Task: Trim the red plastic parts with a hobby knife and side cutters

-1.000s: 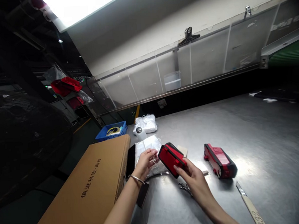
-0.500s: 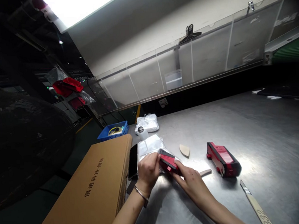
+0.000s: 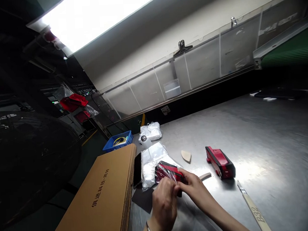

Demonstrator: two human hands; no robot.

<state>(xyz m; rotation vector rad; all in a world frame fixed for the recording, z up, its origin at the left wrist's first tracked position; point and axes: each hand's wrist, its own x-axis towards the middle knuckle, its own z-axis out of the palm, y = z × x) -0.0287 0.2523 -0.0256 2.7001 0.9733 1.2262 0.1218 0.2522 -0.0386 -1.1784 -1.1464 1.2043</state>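
- Steel tabletop (image 3: pixel 261 137) carries all our work, seen from above.
- Our left hand (image 3: pixel 164 208), fingers curled and pressed together, pinches clear plastic film (image 3: pixel 152 163) against the near end of a red-and-black case (image 3: pixel 168 172).
- Our right hand (image 3: pixel 196 190) closes on the case from the other side; the film is drawn partly over it.
- Under our hands lies a dark sheet (image 3: pixel 144 198), with a cardboard box (image 3: pixel 104 197) just left.
- Right of us lies a pale strip marked B32 (image 3: pixel 254 208).
- Beyond stand a second red case (image 3: pixel 219 162), a beige wedge (image 3: pixel 186 156), a small bottle (image 3: pixel 144 142), bagged white packets (image 3: pixel 151 132) and a blue crate (image 3: pixel 118 141).
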